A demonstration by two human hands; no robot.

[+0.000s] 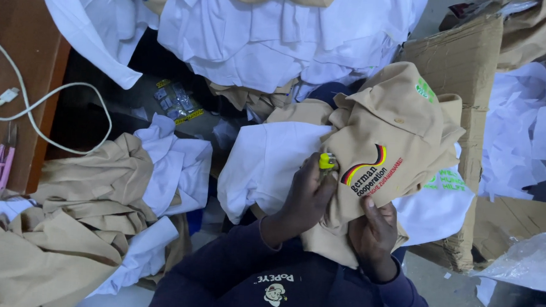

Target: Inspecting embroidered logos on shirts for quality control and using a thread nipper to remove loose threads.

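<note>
My left hand [305, 198] is closed around a small yellow thread clipper [327, 161], whose tip touches a tan polo shirt [401, 126] beside its embroidered striped emblem. My right hand [373, 234] pinches the lower fold of the same shirt, with the thumb pressed just under the emblem. The shirt is bunched up over my lap, collar away from me. It lies on a white garment [266, 162]. My dark blue sleeves [215, 273] fill the bottom of the view.
A heap of white and tan shirts [261, 39] lies ahead, and another heap [93, 206] sits at the left. Pink scissors [2, 165] and a white cable [42, 98] rest on a brown surface at the far left. A cardboard box [474, 64] and clear plastic bags [532, 258] are on the right.
</note>
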